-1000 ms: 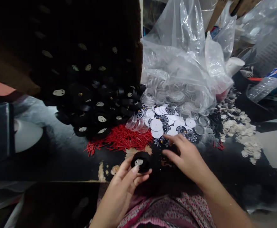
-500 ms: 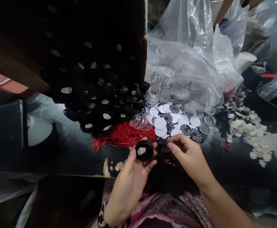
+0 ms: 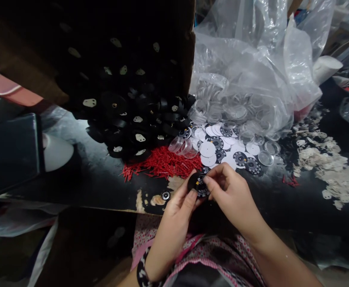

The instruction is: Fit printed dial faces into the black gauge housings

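Left hand is clamping black case near table edge; right hand is touching dial at its face, pinch and seating unclear. Red pointers, clear covers are lying loose.

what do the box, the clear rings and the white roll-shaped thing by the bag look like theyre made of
Box: probably matt cardboard, brown with a ragged edge.
Clear rings: likely glossy plastic, see-through with bright rims.
White roll-shaped thing: paper or plastic, unclear; smooth, pale.
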Demonstrator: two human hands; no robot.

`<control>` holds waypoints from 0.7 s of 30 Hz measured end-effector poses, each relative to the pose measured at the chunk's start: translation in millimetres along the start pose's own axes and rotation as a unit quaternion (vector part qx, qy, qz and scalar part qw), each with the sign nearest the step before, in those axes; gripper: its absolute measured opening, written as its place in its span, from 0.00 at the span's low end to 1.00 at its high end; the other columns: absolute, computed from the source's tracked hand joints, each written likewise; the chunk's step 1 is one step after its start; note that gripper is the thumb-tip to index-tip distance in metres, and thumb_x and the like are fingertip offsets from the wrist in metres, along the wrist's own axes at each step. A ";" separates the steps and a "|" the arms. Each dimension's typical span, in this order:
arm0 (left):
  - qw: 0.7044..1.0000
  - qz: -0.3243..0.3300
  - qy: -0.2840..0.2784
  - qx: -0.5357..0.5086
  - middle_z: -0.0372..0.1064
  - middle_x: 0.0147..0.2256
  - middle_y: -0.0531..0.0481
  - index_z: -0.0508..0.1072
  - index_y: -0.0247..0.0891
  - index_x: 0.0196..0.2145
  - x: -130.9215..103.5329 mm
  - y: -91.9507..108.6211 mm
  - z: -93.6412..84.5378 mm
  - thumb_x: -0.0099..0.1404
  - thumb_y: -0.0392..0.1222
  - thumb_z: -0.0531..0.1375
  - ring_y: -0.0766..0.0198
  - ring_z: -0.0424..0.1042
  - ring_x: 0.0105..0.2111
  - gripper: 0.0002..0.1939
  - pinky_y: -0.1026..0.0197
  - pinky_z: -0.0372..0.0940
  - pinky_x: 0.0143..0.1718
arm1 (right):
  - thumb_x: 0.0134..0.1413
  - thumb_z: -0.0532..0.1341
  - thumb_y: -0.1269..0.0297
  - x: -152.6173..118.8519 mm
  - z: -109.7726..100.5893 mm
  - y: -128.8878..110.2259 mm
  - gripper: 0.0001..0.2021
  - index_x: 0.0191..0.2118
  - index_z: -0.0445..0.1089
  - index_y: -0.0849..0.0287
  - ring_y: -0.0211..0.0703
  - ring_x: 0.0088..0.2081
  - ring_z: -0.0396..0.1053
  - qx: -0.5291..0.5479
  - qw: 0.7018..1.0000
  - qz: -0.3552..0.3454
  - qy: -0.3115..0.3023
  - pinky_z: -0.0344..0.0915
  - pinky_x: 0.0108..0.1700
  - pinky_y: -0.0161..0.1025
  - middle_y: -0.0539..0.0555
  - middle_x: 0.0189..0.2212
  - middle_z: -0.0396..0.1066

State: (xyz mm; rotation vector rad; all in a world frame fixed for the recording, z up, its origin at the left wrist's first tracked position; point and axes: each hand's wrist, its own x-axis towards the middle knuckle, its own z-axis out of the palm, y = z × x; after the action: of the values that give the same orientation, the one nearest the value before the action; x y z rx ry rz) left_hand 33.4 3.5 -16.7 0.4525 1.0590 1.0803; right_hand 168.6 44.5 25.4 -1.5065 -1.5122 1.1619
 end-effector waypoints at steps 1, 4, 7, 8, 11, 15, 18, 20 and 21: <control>1.000 0.002 -0.005 0.003 0.66 0.59 0.54 0.72 0.54 0.53 0.2 -0.8 -1.5 0.64 0.49 0.62 0.55 0.63 0.60 0.19 0.57 0.66 0.56 | 0.58 0.60 0.65 0.3 -0.7 0.9 0.04 0.33 0.65 0.57 0.38 0.28 0.68 -0.003 1.000 0.004 -0.003 0.65 0.30 0.34 0.49 0.28 0.69; 1.000 0.005 -0.013 0.001 0.66 0.59 0.55 0.74 0.54 0.52 0.4 -1.7 -4.5 0.65 0.48 0.61 0.56 0.64 0.60 0.17 0.59 0.68 0.54 | 0.58 0.60 0.64 0.9 -1.6 2.7 0.05 0.32 0.64 0.57 0.37 0.28 0.67 -0.008 1.000 0.005 -0.009 0.63 0.29 0.34 0.48 0.27 0.68; 0.999 0.003 -0.038 0.001 0.67 0.59 0.54 0.73 0.53 0.53 0.8 -0.5 -5.3 0.65 0.47 0.61 0.56 0.63 0.60 0.18 0.58 0.66 0.56 | 0.58 0.60 0.64 1.2 -1.6 3.7 0.06 0.31 0.63 0.57 0.36 0.28 0.65 -0.032 0.999 -0.012 0.007 0.61 0.30 0.33 0.47 0.26 0.66; 0.999 0.002 -0.042 0.005 0.67 0.58 0.53 0.72 0.52 0.53 0.8 0.3 -5.1 0.64 0.47 0.62 0.56 0.64 0.60 0.19 0.58 0.66 0.56 | 0.57 0.61 0.64 0.9 -1.8 4.1 0.06 0.31 0.63 0.57 0.36 0.28 0.64 -0.050 0.999 -0.018 0.011 0.61 0.30 0.33 0.47 0.27 0.66; 0.999 0.000 -0.025 0.040 0.71 0.54 0.49 0.73 0.47 0.51 -0.8 3.0 -4.3 0.61 0.45 0.65 0.54 0.69 0.56 0.20 0.56 0.66 0.55 | 0.55 0.62 0.64 -3.6 -3.1 5.3 0.06 0.34 0.63 0.57 0.37 0.28 0.63 -0.068 0.997 -0.013 -0.023 0.61 0.29 0.33 0.48 0.28 0.65; 0.989 0.024 -0.007 0.143 0.75 0.48 0.48 0.74 0.43 0.46 -7.8 6.1 -9.5 0.59 0.40 0.65 0.55 0.73 0.50 0.16 0.56 0.68 0.53 | 0.58 0.57 0.68 -16.8 -4.3 5.2 0.05 0.41 0.63 0.56 0.38 0.30 0.67 -0.036 0.994 0.009 -0.103 0.64 0.31 0.34 0.49 0.30 0.67; 0.979 0.047 -0.001 0.196 0.76 0.45 0.47 0.75 0.43 0.44 -13.5 7.7 -23.1 0.57 0.39 0.64 0.54 0.74 0.48 0.15 0.55 0.69 0.51 | 0.58 0.56 0.71 -20.4 -3.8 2.9 0.09 0.44 0.65 0.56 0.39 0.35 0.70 -0.051 0.988 -0.027 -0.140 0.66 0.36 0.35 0.50 0.36 0.71; 0.980 0.050 0.018 0.194 0.76 0.46 0.48 0.74 0.44 0.46 -15.7 9.1 -34.3 0.58 0.40 0.64 0.55 0.74 0.48 0.16 0.55 0.68 0.52 | 0.59 0.57 0.71 -14.3 -2.3 1.7 0.08 0.44 0.67 0.56 0.40 0.38 0.70 -0.099 0.981 -0.068 -0.155 0.65 0.40 0.37 0.51 0.39 0.73; 0.983 0.048 0.031 0.177 0.75 0.46 0.48 0.73 0.44 0.47 -16.2 10.0 -39.1 0.60 0.41 0.63 0.55 0.74 0.49 0.16 0.55 0.68 0.52 | 0.60 0.57 0.70 -8.9 -0.9 1.3 0.07 0.43 0.68 0.56 0.42 0.39 0.71 -0.148 0.974 -0.088 -0.149 0.64 0.42 0.39 0.52 0.39 0.74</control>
State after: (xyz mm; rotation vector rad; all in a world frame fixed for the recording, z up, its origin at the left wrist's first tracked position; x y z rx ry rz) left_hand -6.7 -13.2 -19.7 0.7651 1.3013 0.9976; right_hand 170.6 35.7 25.6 -1.3910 -2.0543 1.1311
